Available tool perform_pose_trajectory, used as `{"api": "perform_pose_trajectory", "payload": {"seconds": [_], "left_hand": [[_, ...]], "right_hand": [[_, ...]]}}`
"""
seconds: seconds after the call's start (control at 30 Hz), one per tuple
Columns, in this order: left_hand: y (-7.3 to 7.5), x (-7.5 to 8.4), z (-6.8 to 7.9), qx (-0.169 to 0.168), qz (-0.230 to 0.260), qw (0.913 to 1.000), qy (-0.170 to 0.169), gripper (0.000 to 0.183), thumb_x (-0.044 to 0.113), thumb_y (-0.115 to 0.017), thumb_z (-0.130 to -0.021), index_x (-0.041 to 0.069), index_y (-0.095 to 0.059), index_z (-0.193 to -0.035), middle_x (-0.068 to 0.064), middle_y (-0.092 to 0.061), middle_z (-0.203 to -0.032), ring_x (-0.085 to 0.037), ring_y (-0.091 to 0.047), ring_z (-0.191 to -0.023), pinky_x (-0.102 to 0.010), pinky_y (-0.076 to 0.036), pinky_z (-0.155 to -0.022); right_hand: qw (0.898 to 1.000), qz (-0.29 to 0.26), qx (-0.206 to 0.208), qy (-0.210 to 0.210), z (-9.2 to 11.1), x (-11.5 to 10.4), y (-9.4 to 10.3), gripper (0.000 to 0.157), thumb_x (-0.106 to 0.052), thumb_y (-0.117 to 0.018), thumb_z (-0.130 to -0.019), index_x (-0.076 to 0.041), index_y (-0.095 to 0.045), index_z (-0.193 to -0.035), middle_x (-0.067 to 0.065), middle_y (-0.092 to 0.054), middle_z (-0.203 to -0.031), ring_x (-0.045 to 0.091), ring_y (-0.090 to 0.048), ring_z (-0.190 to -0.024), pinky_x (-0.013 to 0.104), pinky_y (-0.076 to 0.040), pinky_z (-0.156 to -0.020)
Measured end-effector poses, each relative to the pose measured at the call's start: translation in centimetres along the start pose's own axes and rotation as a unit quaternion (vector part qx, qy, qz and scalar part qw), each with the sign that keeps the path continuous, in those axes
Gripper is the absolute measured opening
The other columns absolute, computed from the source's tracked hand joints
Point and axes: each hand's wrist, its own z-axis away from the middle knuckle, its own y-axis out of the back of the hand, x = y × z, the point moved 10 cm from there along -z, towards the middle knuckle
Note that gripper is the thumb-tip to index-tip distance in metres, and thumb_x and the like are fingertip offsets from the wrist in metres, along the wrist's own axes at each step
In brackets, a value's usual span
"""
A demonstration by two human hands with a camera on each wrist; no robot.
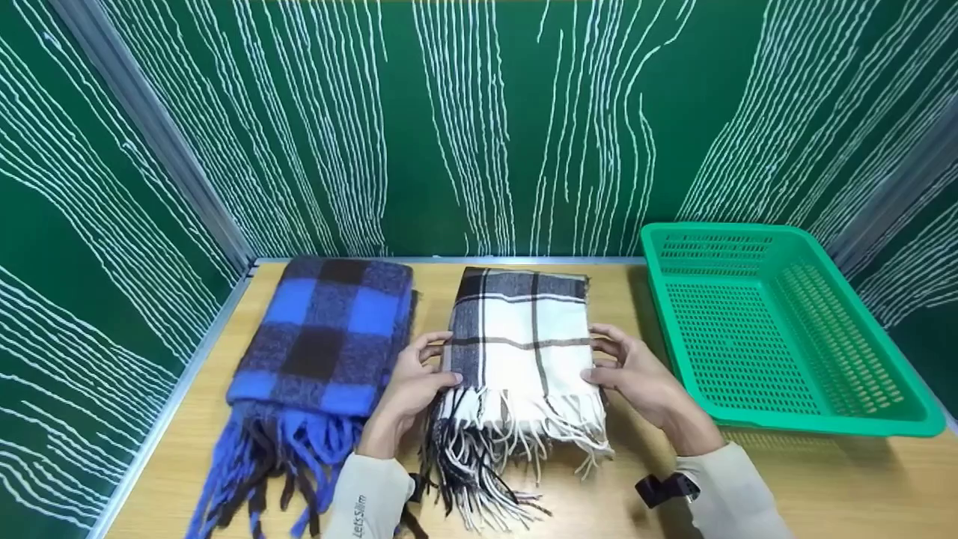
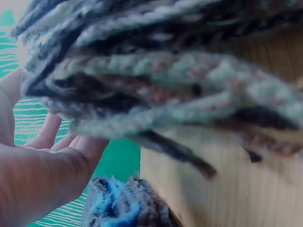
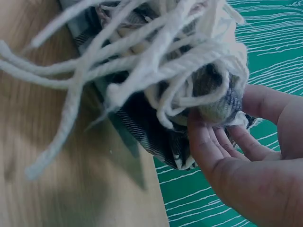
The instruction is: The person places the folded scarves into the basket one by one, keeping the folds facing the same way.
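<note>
A folded white, grey and black plaid scarf (image 1: 513,344) lies on the table between both hands, its twisted fringe (image 1: 486,449) spread toward the person. At its left edge my left hand (image 1: 412,385) grips the fold, thumb on top and fingers along the side. My right hand (image 1: 636,374) holds the opposite edge in the same manner. From the right wrist view, the fingers (image 3: 206,142) reach under the folded layers below the pale fringe strands (image 3: 156,66). Dark and light fringe (image 2: 156,90) hides much of the left hand's (image 2: 42,165) hold in the left wrist view.
Left of the hands lies a folded blue and dark brown checked scarf (image 1: 322,337) with thick fringe. A green plastic basket (image 1: 793,427) stands on the right of the wooden table (image 1: 823,486). Green panels with white lines (image 1: 441,150) close off the back and sides.
</note>
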Motion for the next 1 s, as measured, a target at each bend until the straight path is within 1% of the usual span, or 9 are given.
{"api": "perform_pose_trajectory", "payload": {"seconds": [0.13, 0.37, 0.5, 0.7, 0.8, 0.9, 0.93, 1.0], "left_hand": [[-0.2, 0.2, 0.1, -0.008, 0.006, 0.9999, -0.001, 0.067, -0.018, -0.068, -0.079, -0.004, -0.054, -0.143, -0.026, -0.059, -0.133, -0.022, -0.068, -0.095, -0.029, -0.057, -0.08], [-0.5, 0.9, 0.2, -0.017, 0.009, 0.9998, -0.009, 0.067, -0.018, -0.068, -0.08, -0.004, -0.054, -0.144, -0.024, -0.06, -0.131, -0.021, -0.068, -0.096, -0.029, -0.056, -0.081], [-0.6, 1.1, 0.1, -0.015, 0.005, 0.9998, -0.007, 0.066, -0.016, -0.069, -0.08, -0.003, -0.055, -0.143, -0.024, -0.06, -0.134, -0.021, -0.067, -0.095, -0.028, -0.056, -0.081], [-1.0, 1.5, 0.1, -0.018, -0.004, 0.9998, -0.002, 0.065, -0.014, -0.071, -0.081, 0.0, -0.057, -0.143, -0.022, -0.057, -0.141, -0.024, -0.064, -0.101, -0.027, -0.054, -0.079], [-1.4, 1.7, 0.1, -0.023, -0.001, 0.9997, -0.002, 0.065, -0.014, -0.07, -0.082, -0.001, -0.056, -0.144, -0.023, -0.056, -0.143, -0.024, -0.063, -0.097, -0.027, -0.054, -0.078], [-1.6, 1.8, 0.2, -0.026, 0.003, 0.9997, 0.002, 0.065, -0.014, -0.07, -0.083, 0.0, -0.055, -0.144, -0.023, -0.054, -0.144, -0.021, -0.062, -0.091, -0.027, -0.053, -0.077], [-1.7, 1.8, 0.2, -0.027, 0.005, 0.9996, 0.005, 0.065, -0.013, -0.07, -0.083, 0.0, -0.055, -0.144, -0.023, -0.054, -0.144, -0.021, -0.062, -0.093, -0.027, -0.053, -0.077], [-1.9, 1.9, 0.2, -0.029, 0.008, 0.9995, 0.004, 0.065, -0.014, -0.07, -0.083, 0.0, -0.055, -0.145, -0.023, -0.054, -0.144, -0.019, -0.061, -0.089, -0.026, -0.053, -0.076]], "right_hand": [[1.0, 0.003, 0.001, -0.002, 0.2, -0.3, 0.2, 0.074, 0.014, -0.063, -0.091, 0.009, -0.03, -0.157, 0.016, -0.057, -0.138, 0.014, -0.068, -0.101, 0.028, -0.058, -0.086], [1.0, 0.002, 0.002, -0.004, 0.5, -1.1, 0.4, 0.074, 0.014, -0.064, -0.09, 0.008, -0.031, -0.157, 0.012, -0.059, -0.132, 0.015, -0.07, -0.1, 0.029, -0.058, -0.085], [1.0, 0.011, 0.005, -0.004, 0.7, -1.6, 0.7, 0.074, 0.013, -0.063, -0.091, 0.007, -0.032, -0.157, 0.013, -0.059, -0.133, 0.014, -0.07, -0.1, 0.028, -0.058, -0.084], [1.0, 0.03, 0.001, -0.001, 1.2, -2.5, 1.0, 0.073, 0.01, -0.064, -0.091, 0.005, -0.033, -0.158, 0.012, -0.058, -0.133, 0.015, -0.066, -0.096, 0.027, -0.056, -0.082], [0.999, 0.037, 0.004, -0.001, 1.3, -2.8, 1.3, 0.074, 0.01, -0.064, -0.092, 0.005, -0.032, -0.159, 0.014, -0.056, -0.135, 0.015, -0.065, -0.097, 0.027, -0.056, -0.083], [0.999, 0.042, 0.005, -0.001, 1.5, -3.0, 1.5, 0.075, 0.009, -0.064, -0.093, 0.006, -0.03, -0.159, 0.016, -0.054, -0.137, 0.014, -0.065, -0.096, 0.027, -0.056, -0.083], [0.999, 0.043, 0.004, -0.001, 1.5, -3.0, 1.6, 0.075, 0.009, -0.064, -0.093, 0.006, -0.029, -0.16, 0.018, -0.053, -0.139, 0.014, -0.066, -0.096, 0.027, -0.056, -0.084], [0.999, 0.045, 0.002, -0.001, 1.6, -3.2, 1.7, 0.075, 0.009, -0.063, -0.094, 0.007, -0.027, -0.16, 0.02, -0.05, -0.142, 0.013, -0.066, -0.096, 0.027, -0.056, -0.084]]}}
